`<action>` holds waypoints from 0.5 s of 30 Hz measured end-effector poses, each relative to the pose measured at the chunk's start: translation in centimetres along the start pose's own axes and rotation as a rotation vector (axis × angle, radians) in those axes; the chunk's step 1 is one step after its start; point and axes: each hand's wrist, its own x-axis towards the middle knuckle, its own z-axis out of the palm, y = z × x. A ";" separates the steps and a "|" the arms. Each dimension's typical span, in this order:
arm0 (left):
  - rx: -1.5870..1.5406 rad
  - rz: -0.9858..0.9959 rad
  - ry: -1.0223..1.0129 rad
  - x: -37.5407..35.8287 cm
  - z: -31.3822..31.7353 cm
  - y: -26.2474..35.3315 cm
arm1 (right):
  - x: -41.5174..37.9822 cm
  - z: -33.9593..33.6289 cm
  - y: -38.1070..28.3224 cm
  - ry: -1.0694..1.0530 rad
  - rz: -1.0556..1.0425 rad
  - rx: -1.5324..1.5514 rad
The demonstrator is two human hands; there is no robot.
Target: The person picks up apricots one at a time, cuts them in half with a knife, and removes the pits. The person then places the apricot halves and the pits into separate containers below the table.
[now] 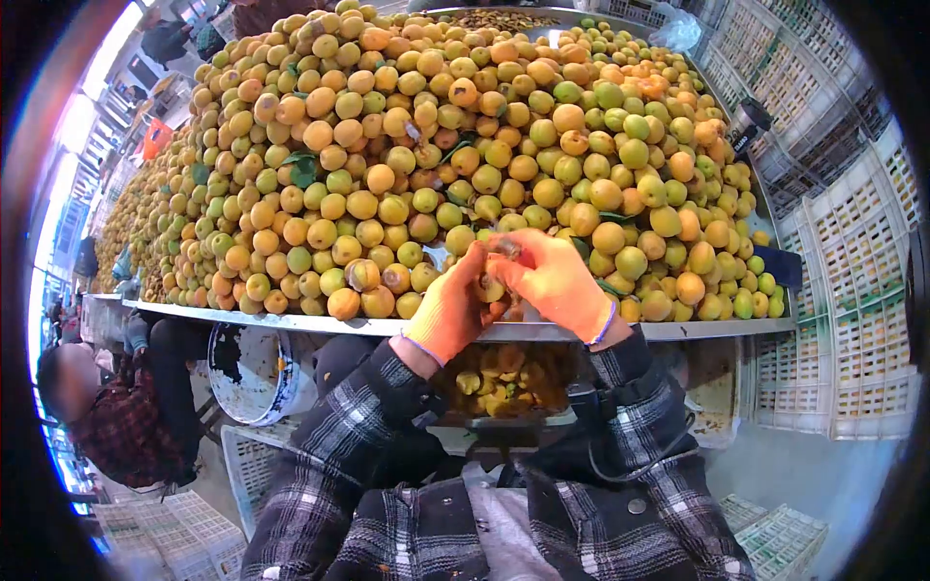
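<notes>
Both my hands wear orange gloves and meet at the front edge of a big heap of apricots (368,145). My left hand (448,308) is closed, fingers curled round an apricot (492,289) that partly shows between the two hands. My right hand (564,288) bends over it from the other side, its fingers pinched together. At those fingertips is a small greyish-brown thing (506,248), too blurred to name. Below my hands, a container under the table edge holds split apricot pieces (499,380).
The metal table rim (668,329) runs across in front of me. White plastic crates (852,320) are stacked at the right. A stained white bucket (254,373) stands at left, near a seated person (131,412). A dark cylindrical object (748,124) lies on the right rim.
</notes>
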 end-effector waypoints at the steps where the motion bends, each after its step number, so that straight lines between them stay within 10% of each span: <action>1: -0.004 0.001 -0.002 0.3 -0.2 -0.1 | 0.2 -0.2 0.2 -0.001 0.001 -0.004; 5: -0.151 0.053 0.037 0.8 0.8 -1.0 | 0.5 -0.6 -1.8 0.504 0.131 0.665; 15: 0.039 -0.103 0.039 0.9 1.7 -1.6 | 1.1 0.5 -2.0 0.435 -0.019 0.968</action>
